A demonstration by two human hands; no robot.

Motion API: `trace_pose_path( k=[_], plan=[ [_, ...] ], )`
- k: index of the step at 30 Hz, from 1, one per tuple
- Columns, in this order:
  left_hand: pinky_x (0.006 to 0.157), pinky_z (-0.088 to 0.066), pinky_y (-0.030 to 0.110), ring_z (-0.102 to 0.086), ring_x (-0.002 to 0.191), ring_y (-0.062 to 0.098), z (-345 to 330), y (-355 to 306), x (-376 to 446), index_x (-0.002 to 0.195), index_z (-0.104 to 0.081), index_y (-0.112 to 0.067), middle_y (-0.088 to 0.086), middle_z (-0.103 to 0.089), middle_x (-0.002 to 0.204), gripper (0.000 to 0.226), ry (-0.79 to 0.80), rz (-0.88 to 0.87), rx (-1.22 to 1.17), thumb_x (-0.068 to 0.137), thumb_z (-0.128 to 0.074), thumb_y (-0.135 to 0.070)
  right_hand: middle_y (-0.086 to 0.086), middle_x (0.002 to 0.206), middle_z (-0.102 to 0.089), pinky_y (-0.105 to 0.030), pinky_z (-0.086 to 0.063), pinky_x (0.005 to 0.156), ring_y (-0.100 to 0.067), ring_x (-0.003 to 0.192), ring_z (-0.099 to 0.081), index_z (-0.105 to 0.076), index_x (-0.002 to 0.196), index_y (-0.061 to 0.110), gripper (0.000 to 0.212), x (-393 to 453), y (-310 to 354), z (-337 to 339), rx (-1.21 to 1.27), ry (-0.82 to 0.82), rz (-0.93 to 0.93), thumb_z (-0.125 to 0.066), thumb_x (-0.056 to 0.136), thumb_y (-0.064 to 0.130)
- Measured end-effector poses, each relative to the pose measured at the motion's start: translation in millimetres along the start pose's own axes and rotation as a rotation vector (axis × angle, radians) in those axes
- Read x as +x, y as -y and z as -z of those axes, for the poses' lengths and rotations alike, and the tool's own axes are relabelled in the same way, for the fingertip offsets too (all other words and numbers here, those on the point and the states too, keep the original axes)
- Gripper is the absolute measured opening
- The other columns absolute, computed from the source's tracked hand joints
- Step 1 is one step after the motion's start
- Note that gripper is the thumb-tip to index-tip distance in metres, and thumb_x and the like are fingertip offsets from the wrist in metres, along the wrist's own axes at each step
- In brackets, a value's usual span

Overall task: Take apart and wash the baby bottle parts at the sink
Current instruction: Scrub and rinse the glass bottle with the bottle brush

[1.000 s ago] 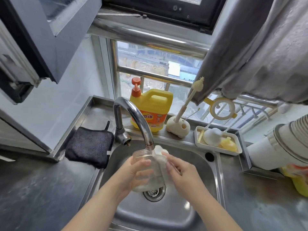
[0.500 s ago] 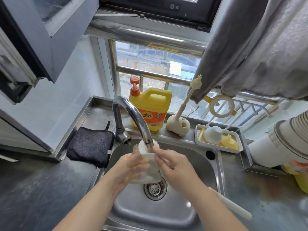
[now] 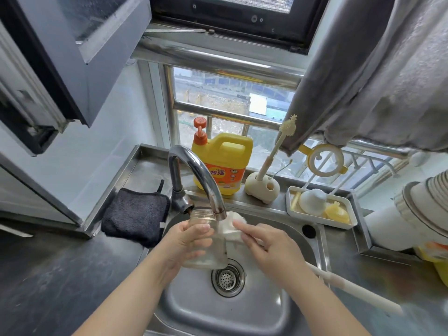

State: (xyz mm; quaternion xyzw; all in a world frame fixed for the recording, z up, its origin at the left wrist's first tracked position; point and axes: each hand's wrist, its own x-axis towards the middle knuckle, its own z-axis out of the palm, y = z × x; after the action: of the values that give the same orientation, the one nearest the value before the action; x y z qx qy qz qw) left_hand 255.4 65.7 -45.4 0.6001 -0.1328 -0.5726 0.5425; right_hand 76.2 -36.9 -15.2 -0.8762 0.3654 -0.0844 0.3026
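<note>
While my left hand (image 3: 186,241) wraps its fingers round the clear bottle (image 3: 204,241), holding it over the sink (image 3: 312,241) with its open mouth just beside the tap (image 3: 196,170) spout, my right hand (image 3: 269,246) pinches a white sponge brush (image 3: 232,226) against the bottle's side; its long handle (image 3: 351,287) trails back over the sink's right rim. I judge the taking apart done: the bottle carries no cap or teat, and a white part and a yellow one already lie in the tray (image 3: 320,221) at the sink's back right corner. Scrubbing the bottle looks under way; rinsing seems left. I cannot tell whether water is running. Behind the sink stand a yellow soap jug (image 3: 223,163) and a brush holder (image 3: 261,187); a dark cloth (image 3: 135,214) lies on the steel desk (image 3: 48,275) by the sink's left edge, under a barred window (image 3: 230,105).
</note>
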Motion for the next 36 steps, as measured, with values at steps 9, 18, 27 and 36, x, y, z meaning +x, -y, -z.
trace_pose_path(
  k=[9,18,27,36],
  plan=[
    [0.073,-0.048,0.031,-0.066,0.076,0.014,-6.3,-4.9,-0.5,0.103,-0.068,-0.016,0.003,-0.071,0.095,0.073,0.032,0.013,0.020,0.041,-0.075,-0.052,0.008,0.079,-0.057,-0.020,-0.040,0.065,-0.006,0.079,-0.054,-0.046,0.115,0.067,0.036,10.8,9.3,-1.2,0.105,-0.047,0.057,-0.053,0.094,0.038],
    [0.068,-0.044,0.029,-0.063,0.069,0.012,-16.9,-3.4,1.5,0.089,-0.070,-0.016,-0.002,-0.071,0.081,0.061,0.037,0.009,0.072,0.038,-0.077,-0.049,0.010,0.086,-0.063,-0.026,-0.046,0.076,-0.006,0.084,-0.059,-0.052,0.108,0.069,0.036,7.8,1.0,0.0,0.188,-0.062,-0.004,-0.055,0.093,0.036],
    [0.079,-0.052,0.032,-0.065,0.088,0.013,-19.2,1.8,11.9,0.096,-0.058,-0.024,-0.006,-0.068,0.090,0.062,-0.287,-0.097,0.546,0.041,-0.075,-0.045,0.009,0.083,-0.057,-0.027,-0.039,0.064,-0.012,0.083,-0.059,-0.055,0.121,0.053,0.031,-5.3,-1.5,0.8,-0.175,-0.044,-0.002,-0.042,0.094,0.045],
    [0.079,-0.044,0.025,-0.058,0.093,0.011,-27.7,-0.5,-0.4,0.110,-0.052,-0.031,-0.016,-0.060,0.096,0.055,-0.348,-0.115,0.852,0.063,-0.080,-0.039,0.006,0.091,-0.061,-0.033,-0.042,0.065,-0.017,0.088,-0.062,-0.052,0.124,0.052,0.037,-8.0,5.2,-5.5,-0.266,-0.048,0.036,-0.031,0.094,0.048]
  ],
)
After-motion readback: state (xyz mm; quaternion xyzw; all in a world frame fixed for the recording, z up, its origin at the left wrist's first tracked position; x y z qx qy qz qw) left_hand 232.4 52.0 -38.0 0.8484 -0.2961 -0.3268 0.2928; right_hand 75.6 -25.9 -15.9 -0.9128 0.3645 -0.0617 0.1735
